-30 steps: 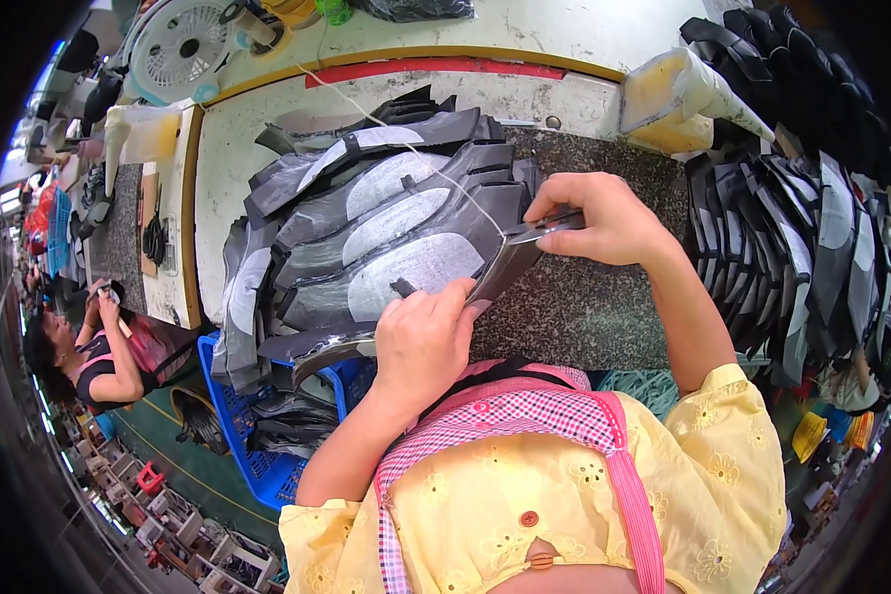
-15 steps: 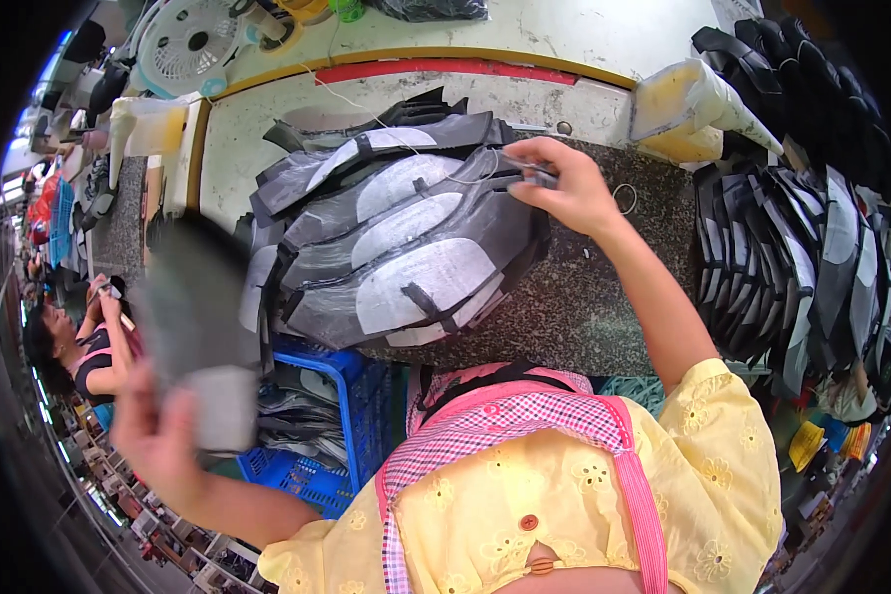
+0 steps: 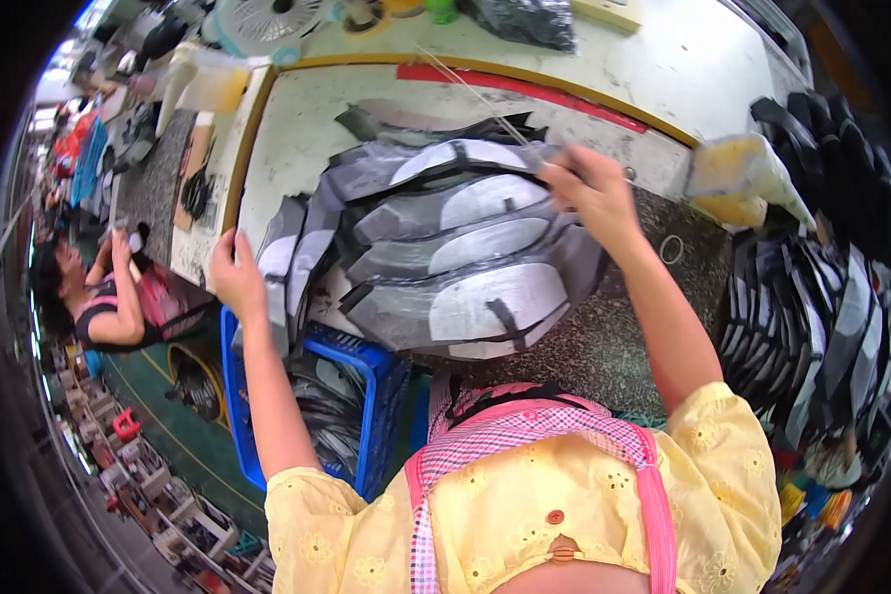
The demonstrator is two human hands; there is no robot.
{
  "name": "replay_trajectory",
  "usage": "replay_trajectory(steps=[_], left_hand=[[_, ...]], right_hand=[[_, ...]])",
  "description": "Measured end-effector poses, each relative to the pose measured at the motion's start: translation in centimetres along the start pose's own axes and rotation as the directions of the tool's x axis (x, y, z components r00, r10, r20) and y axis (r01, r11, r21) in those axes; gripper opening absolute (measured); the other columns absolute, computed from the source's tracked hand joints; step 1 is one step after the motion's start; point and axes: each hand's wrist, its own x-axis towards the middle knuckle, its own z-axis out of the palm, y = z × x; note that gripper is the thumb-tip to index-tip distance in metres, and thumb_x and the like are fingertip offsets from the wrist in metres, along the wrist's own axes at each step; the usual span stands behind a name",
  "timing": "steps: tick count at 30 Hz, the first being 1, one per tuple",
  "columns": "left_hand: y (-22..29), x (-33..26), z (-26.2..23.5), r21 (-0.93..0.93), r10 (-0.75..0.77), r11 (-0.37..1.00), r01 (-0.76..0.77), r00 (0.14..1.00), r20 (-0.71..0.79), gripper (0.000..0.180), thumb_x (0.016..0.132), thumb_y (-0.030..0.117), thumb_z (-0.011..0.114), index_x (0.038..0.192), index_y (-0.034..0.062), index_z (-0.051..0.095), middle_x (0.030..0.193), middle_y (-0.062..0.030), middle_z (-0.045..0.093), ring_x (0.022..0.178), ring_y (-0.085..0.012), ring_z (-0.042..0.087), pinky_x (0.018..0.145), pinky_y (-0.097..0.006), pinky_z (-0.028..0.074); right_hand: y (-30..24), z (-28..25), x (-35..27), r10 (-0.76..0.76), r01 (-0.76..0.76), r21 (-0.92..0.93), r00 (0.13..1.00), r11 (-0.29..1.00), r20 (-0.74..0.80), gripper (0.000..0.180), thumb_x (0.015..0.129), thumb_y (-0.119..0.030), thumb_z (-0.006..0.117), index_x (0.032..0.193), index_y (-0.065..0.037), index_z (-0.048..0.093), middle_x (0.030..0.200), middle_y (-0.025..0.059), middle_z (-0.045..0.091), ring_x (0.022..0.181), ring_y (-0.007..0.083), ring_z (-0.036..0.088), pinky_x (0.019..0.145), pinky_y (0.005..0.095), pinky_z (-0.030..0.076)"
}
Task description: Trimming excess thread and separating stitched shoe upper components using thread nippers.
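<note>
With the grey pieces piled on the tabletop, the left hand beside them, fingers apart, and the right hand too blurred to tell its grip, keeping the pale string clear of their edges seems wise.

A head-worn fisheye camera looks down from near above the worktable.

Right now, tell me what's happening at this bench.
A person works over a pile of grey, curved pieces on the bench. Their right hand is at the pile's far right side, near a thin cord; its grip is unclear. Their left hand is open, apparently empty, left of the pile. More pieces lie in a blue crate.
</note>
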Motion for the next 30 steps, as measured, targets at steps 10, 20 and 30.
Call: replay_trajectory(steps=[10, 20, 30], left_hand=[[20.4, -15.7, -3.8, -0.449, 0.401, 0.221, 0.865, 0.339, 0.851, 0.032, 0.094, 0.027, 0.045, 0.102, -0.0008, 0.058, 0.061, 0.0066, 0.047, 0.055, -0.0036, 0.044, 0.049, -0.021, 0.035], [17.1, -13.3, -6.3, -0.59, 0.482, 0.709, 0.386, 0.347, 0.805, 0.024, 0.09, 0.022, 0.049, 0.082, 0.0012, 0.059, 0.07, -0.0068, 0.059, 0.066, -0.0119, 0.055, 0.061, -0.027, 0.043], [10.9, -9.7, -2.2, -0.46, 0.177, 0.85, 0.256, 0.683, 0.708, 0.029, 0.086, 0.024, 0.056, 0.071, -0.0003, 0.058, 0.053, 0.0014, 0.044, 0.052, -0.0044, 0.036, 0.047, -0.024, 0.03]], right_hand=[[-6.0, -1.0, -10.2, -0.327, 0.457, -0.183, 0.815, 0.87, 0.479, 0.021, 0.062, -0.011, 0.066, 0.083, -0.01, 0.065, 0.077, 0.0039, 0.064, 0.065, 0.0196, 0.062, 0.058, 0.0296, 0.048], [-3.0, -2.3, -7.1, -0.07, 0.156, -0.107, 0.827, 0.982, 0.558, 0.012, 0.075, -0.011, 0.066, 0.085, -0.005, 0.064, 0.067, 0.0071, 0.06, 0.063, 0.0093, 0.058, 0.057, 0.0268, 0.045], [0.6, -2.7, -4.8, -0.028, 0.036, -0.058, 0.992, 0.998, 0.124, 0.007, 0.071, -0.004, 0.06, 0.066, 0.0, 0.056, 0.059, -0.0049, 0.048, 0.055, 0.0019, 0.037, 0.05, 0.0201, 0.029]])
